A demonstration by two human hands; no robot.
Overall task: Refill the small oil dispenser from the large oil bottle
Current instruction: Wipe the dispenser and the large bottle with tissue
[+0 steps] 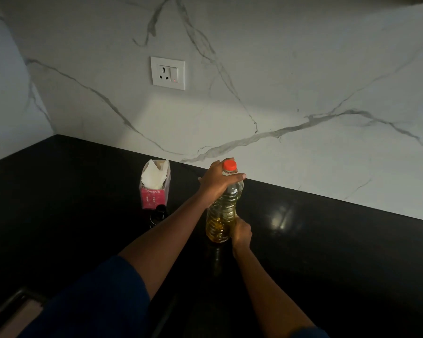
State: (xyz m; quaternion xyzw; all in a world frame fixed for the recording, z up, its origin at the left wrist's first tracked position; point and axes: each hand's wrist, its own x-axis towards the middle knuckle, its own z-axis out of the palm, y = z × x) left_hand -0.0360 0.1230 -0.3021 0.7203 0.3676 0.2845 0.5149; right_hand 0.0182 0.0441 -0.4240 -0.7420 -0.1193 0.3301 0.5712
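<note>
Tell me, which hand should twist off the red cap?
Left. The left hand grips the large oil bottle just under the red cap; the right hand steadies it low down.

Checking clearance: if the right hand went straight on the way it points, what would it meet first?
The large oil bottle, at its lower side; the right hand looks to be gripping it, though depth is unclear.
</note>
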